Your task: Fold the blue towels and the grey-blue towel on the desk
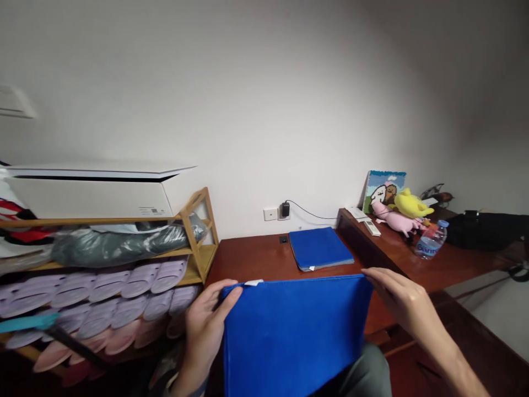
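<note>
A flat blue fabric piece (293, 331), maybe a folded cloth or cushion cover, hangs upright in front of me with a small white tag on its top edge. My left hand (209, 317) pinches its upper left corner between thumb and fingers. At the upper right corner, my right hand (397, 292) grips the same piece, thumb hidden behind the fingers. Beyond it, a similar blue piece (320, 248) with a grey underside and a white tag lies flat on the reddish-brown wooden desk (248, 253). The lower end of the held piece reaches my knee.
On the left, a wooden rack (202, 259) carries a white box (91, 196), a plastic-wrapped bundle (128, 245) and several lilac clogs (136, 278). The raised desk part at right bears plush toys (397, 218), a water bottle (432, 241), a remote (372, 227) and a black bag (487, 230).
</note>
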Demonstrator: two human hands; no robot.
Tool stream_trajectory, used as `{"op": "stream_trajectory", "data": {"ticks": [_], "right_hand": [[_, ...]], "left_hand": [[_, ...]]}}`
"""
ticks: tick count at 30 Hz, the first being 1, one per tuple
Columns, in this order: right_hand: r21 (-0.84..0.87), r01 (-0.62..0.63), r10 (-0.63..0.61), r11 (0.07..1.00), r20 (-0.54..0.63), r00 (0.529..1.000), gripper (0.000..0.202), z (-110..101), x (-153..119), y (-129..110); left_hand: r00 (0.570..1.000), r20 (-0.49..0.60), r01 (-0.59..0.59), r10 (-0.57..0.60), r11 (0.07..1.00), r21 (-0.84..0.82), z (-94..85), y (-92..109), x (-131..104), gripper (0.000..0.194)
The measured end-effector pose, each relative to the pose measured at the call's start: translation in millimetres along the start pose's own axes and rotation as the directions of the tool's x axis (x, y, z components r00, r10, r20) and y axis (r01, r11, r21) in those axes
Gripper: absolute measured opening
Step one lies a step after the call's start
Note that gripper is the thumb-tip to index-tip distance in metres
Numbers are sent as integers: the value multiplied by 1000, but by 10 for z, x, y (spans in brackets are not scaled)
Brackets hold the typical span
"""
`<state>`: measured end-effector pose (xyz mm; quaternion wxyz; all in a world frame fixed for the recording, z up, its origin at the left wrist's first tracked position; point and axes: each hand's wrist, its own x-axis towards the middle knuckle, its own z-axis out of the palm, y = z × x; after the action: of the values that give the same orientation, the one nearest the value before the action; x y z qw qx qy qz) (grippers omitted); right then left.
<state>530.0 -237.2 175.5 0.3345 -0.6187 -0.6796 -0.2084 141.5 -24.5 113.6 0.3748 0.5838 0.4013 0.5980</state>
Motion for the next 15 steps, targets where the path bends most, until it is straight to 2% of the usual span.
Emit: {"op": "stream_trajectory", "data": {"ticks": [3,5,7,11,15], "right_hand": [[23,-95,95,995,10,995,29,-22,-23,225],[48,-148,144,988,71,987,30,77,34,475],[50,-196,187,979,145,972,30,241,211,786],[-25,-285,284,958,213,935,25,667,911,1424],[-85,-330,339,940,139,930,22,1056,1687,1912]], "left_hand": [[981,182,79,-69,996,-48,283,38,192,50],[962,263,80,-73,997,-18,524,-6,360,47],[950,309,55,-54,998,8,806,-81,597,47],[925,378,18,-40,998,62,1460,-221,1258,51],[931,365,-43,19,997,57,2088,-287,1930,52]]}}
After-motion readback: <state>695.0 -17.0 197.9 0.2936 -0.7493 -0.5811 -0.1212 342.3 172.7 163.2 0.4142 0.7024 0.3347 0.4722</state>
